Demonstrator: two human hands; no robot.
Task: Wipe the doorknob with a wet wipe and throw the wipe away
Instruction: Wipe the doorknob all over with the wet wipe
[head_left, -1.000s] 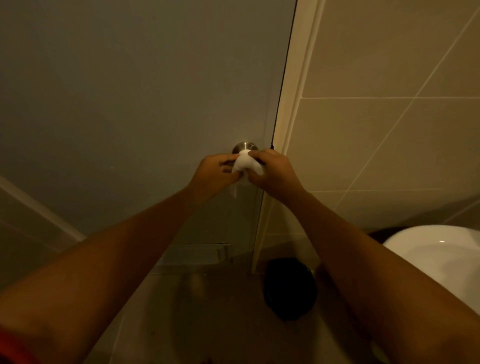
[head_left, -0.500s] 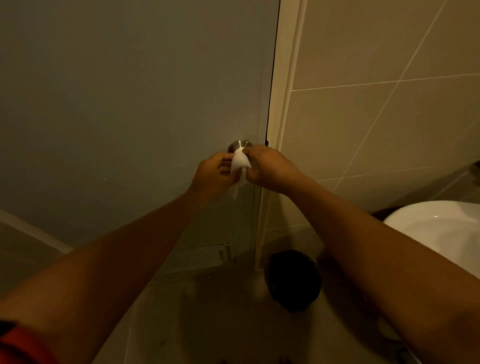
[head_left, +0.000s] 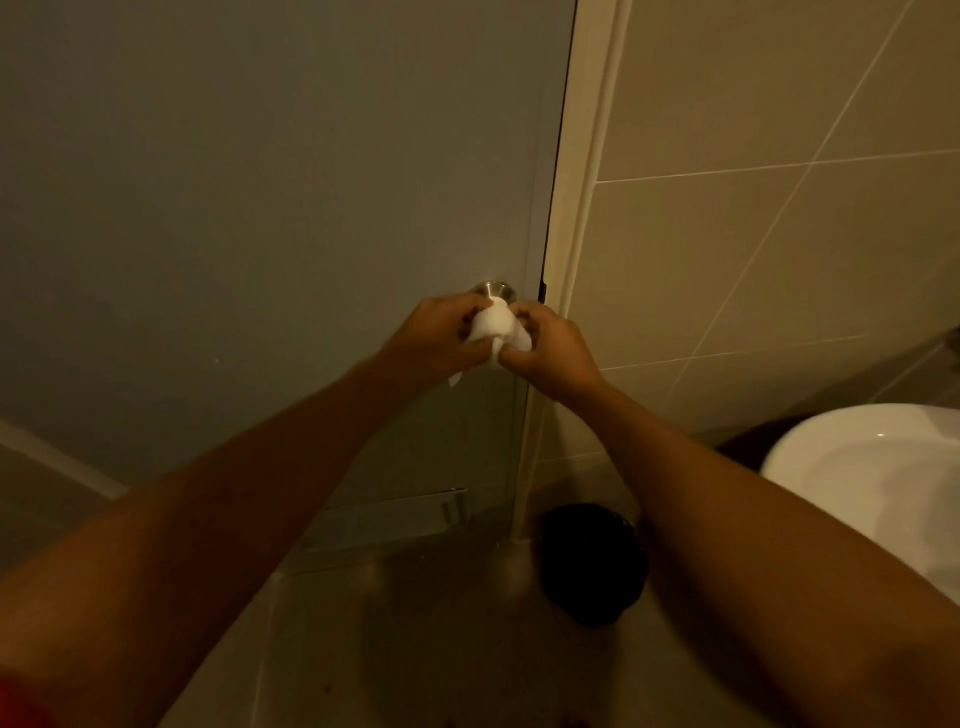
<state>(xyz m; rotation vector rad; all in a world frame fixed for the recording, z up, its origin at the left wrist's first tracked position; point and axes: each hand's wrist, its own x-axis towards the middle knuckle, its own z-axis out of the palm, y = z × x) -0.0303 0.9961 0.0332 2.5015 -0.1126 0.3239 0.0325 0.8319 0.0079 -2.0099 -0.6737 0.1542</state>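
Observation:
A round metal doorknob (head_left: 492, 289) sticks out of the grey door (head_left: 260, 208) near its right edge; only its upper rim shows. A white wet wipe (head_left: 496, 325) is draped over the knob's front. My left hand (head_left: 441, 338) pinches the wipe from the left and my right hand (head_left: 550, 348) pinches it from the right, both pressed around the knob. A corner of the wipe hangs below my left hand.
A black waste bin (head_left: 592, 566) stands on the floor by the cream door frame (head_left: 582, 208), below my right forearm. A white basin (head_left: 872, 467) juts in at the right. Beige tiled wall (head_left: 753, 260) fills the right side.
Both hands stay on the knob with the wipe. The wipe has spread wider over the knob than half a second ago. The camera view shifted slightly.

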